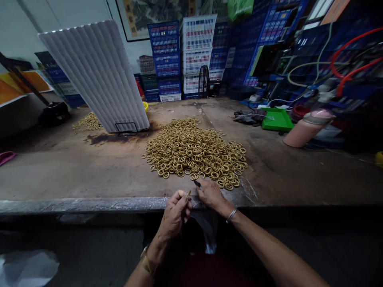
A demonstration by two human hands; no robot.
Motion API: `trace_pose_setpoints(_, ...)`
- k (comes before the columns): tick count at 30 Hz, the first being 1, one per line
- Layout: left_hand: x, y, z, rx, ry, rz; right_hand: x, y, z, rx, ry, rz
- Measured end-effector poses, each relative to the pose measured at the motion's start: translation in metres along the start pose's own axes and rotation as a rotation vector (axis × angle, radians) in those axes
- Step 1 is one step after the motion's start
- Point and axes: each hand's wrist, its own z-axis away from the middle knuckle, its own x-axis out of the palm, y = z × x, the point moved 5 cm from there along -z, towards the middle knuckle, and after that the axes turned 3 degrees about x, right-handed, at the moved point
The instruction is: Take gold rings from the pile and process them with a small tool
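Note:
A heap of brass-coloured rings [194, 151] lies on the worktable, spilling toward its front edge. My left hand [175, 211] is closed just beyond that edge, pinching a ring [188, 193] between thumb and forefinger. To its right, my right hand [211, 193] rests low over the near side of the heap with its fingers bent together. A small dark tool [197, 183] sticks out from those fingers, its tip close to the nearest rings. Most of the tool is hidden in the hand, so its kind does not show.
A corrugated white panel [98, 75] stands in a wire holder [126, 128] at the left, with more rings [89, 122] behind. At the right are a green tray [277, 119] and a pink bottle [308, 129]. Stacked crates [164, 56] line the back.

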Motion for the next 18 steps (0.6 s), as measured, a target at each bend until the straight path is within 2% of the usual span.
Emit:
trace_pose_setpoints(5, -0.006, -0.002, -0.003, 0.012, 0.036, 0.153, -0.005, -0.005, -0.018, 0.095, 0.141, 0.022)
trace_pose_setpoints(9, -0.012, 0.0, -0.002, 0.045, 0.052, 0.198, 0.003, -0.004, -0.031, 0.155, 0.113, 0.113)
trace_pose_setpoints(14, -0.015, 0.0, -0.004, 0.013, 0.038, 0.329, 0.012, -0.002, -0.033, 0.134, 0.084, 0.133)
trace_pose_setpoints(18, -0.016, -0.003, -0.008, -0.062, 0.009, 0.459, 0.009, 0.0, -0.031, 0.078, 0.151, 0.056)
